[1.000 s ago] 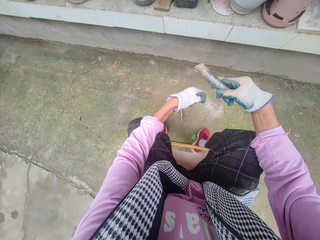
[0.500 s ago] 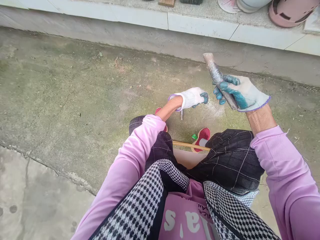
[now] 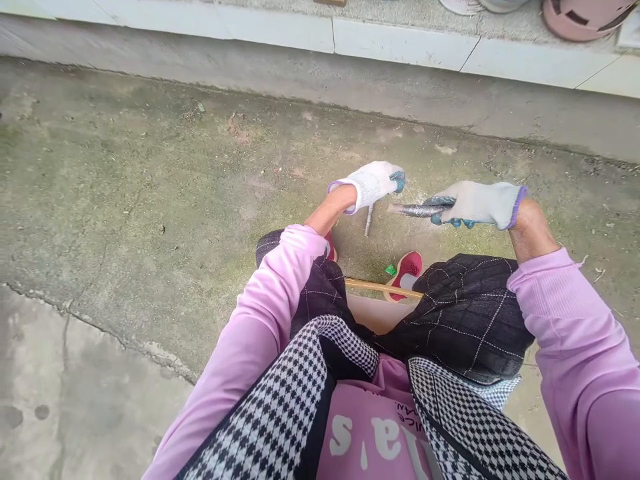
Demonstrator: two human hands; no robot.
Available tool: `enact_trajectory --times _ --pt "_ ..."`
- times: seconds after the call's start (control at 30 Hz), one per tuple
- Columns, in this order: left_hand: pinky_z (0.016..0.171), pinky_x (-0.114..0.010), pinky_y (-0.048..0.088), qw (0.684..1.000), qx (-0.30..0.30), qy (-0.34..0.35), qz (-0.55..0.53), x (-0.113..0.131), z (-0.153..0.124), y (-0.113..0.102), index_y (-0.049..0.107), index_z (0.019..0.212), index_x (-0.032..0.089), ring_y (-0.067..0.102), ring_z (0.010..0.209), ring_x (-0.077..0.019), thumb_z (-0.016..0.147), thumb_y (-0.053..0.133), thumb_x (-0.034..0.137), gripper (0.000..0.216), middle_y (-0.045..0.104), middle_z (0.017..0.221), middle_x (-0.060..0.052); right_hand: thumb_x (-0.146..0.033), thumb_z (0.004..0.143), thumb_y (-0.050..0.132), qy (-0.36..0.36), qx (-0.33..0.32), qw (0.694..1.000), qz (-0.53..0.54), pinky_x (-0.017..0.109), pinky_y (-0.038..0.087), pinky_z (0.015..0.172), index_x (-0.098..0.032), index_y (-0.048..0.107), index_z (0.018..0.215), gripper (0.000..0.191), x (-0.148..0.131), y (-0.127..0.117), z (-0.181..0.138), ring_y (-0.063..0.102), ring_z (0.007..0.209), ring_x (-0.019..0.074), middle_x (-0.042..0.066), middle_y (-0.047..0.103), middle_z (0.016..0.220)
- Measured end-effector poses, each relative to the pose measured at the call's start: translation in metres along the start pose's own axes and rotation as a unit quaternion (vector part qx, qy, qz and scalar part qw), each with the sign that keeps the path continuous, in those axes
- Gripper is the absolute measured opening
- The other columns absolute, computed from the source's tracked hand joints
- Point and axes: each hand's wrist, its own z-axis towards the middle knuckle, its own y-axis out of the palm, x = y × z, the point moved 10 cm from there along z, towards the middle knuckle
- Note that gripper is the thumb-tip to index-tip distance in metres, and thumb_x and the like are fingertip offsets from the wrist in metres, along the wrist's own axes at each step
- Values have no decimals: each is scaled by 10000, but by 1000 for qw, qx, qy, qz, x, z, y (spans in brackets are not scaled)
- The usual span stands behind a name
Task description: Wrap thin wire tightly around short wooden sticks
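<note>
On mossy concrete | shirt lettering unreadable | left hand fisted on upright thin metal spike | right hand at 3 o'clock grips grey wire-wrapped, horizontal tool

Concrete floor w/ red shoes.
</note>
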Motion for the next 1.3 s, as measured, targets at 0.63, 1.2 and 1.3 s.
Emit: enact_trajectory --times 0.63,1.2,1.3 --pt "775 -327 474 992 -45 -7 -119 24 -11 31 848 1002 183 539 722 -149 1088 712 53 208 628 726 23 -246 1124 804 -12 272 962 16 413 668 975 -190 827 1585 465 -33 -55 -4 824 1109 335 175 920 1290" --pt "749 -326 488 982 12 -21 -189 -12 14 6 713 879 215 561 722 -146 1049 719 51 236 617 760 18 -467 780 1151 -138 2 932 335 291 488 500 -212 943 1326 637 -21 -23 -23 606 633 166 55 825 880" --pt "740 -341 474 971 24 -40 -233 -14 19 13 644 808 238 497 714 -138 1100 734 16 378 566 688 30 -460 788 1176 -142 10 919 367 279 491 497 -212 930 1280 603 -24 -27 -20 627 641 163 68 844 904"
